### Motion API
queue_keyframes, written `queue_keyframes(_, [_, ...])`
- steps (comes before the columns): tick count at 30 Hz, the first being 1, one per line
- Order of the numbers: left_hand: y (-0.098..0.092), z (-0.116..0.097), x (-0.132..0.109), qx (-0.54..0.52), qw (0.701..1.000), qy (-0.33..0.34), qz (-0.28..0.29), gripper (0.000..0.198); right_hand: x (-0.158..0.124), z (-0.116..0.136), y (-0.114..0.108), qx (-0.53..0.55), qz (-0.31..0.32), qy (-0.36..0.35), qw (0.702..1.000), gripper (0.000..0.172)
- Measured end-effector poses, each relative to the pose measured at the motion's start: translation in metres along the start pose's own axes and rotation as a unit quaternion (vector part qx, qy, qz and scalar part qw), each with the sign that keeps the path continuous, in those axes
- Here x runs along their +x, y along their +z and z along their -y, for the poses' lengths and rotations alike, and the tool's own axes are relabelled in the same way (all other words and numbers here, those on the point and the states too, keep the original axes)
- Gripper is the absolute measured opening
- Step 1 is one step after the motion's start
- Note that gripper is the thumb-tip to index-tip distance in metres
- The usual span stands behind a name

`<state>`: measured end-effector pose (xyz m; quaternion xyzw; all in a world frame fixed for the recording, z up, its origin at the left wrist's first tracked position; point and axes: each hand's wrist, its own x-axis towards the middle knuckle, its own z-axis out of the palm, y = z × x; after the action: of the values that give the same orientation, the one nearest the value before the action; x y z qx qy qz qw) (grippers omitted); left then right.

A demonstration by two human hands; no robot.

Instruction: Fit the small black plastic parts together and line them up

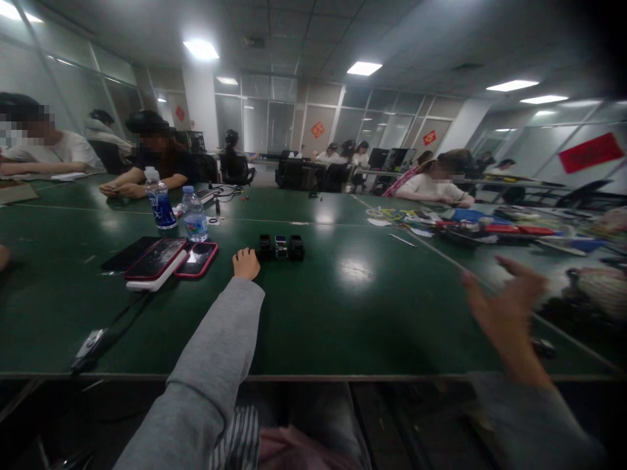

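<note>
My left hand [245,264] is closed at the left end of a row of small objects on the green table. Its curled fingers meet the edge of a black block [265,247]; the fingertips are partly hidden. In the middle of the row stands a small dark piece with blue and white parts [281,247], too small to name. A similar black block [296,247] forms the right end. Over the table's right side, my right hand [509,313] is raised, blurred by motion, with thumb and fingers apart and nothing in it.
Left of my left arm lie a red-edged phone [196,260] and another phone [155,258] on a white slab. Behind them stand a blue-labelled bottle [160,202] and a clear bottle [195,219]. Cables and tools [490,228] clutter the far right. Several people sit around.
</note>
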<state>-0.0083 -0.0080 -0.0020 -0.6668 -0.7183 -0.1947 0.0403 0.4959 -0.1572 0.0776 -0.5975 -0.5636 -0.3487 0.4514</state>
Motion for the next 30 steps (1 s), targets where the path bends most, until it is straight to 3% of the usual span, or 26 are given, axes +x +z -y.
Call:
queue_keyframes(3, [0.001, 0.001, 0.002, 0.003, 1.000, 0.005, 0.005, 0.039, 0.010, 0.102, 0.050, 0.137, 0.108, -0.077, 0.982, 0.062])
queue_keyframes(6, [0.004, 0.002, 0.003, 0.002, 1.000, 0.010, 0.007, 0.039, -0.005, 0.191, 0.104, 0.192, 0.271, -0.178, 0.926, 0.051])
queue_keyframes(8, [0.005, 0.003, 0.004, -0.001, 1.000, 0.013, 0.008, 0.039, -0.018, 0.229, 0.134, 0.204, 0.337, -0.237, 0.888, 0.051])
queue_keyframes(10, [0.006, 0.004, 0.004, -0.004, 1.000, 0.014, 0.007, 0.040, -0.029, 0.245, 0.157, 0.210, 0.367, -0.244, 0.873, 0.053])
queue_keyframes(13, [0.006, 0.004, 0.004, -0.006, 1.000, 0.011, 0.008, 0.041, -0.037, 0.244, 0.174, 0.217, 0.368, -0.201, 0.882, 0.049])
queue_keyframes(16, [0.005, 0.002, 0.004, -0.008, 1.000, 0.010, 0.012, 0.040, -0.039, 0.233, 0.177, 0.207, 0.334, -0.155, 0.907, 0.042])
queue_keyframes(20, [0.001, 0.001, 0.002, 0.001, 1.000, 0.010, 0.016, 0.040, -0.041, 0.227, 0.178, 0.173, 0.303, -0.090, 0.933, 0.052])
queue_keyframes(25, [-0.001, -0.001, 0.001, 0.021, 1.000, 0.007, 0.015, 0.039, -0.042, 0.217, 0.180, 0.214, 0.398, -0.058, 0.890, 0.050])
queue_keyframes(27, [0.000, 0.000, 0.001, 0.021, 1.000, 0.008, 0.012, 0.040, -0.043, 0.203, 0.166, 0.264, 0.419, -0.083, 0.865, 0.052])
queue_keyframes(30, [0.004, 0.002, 0.002, 0.015, 1.000, 0.008, 0.005, 0.041, -0.047, 0.168, 0.126, 0.329, 0.450, -0.124, 0.821, 0.057])
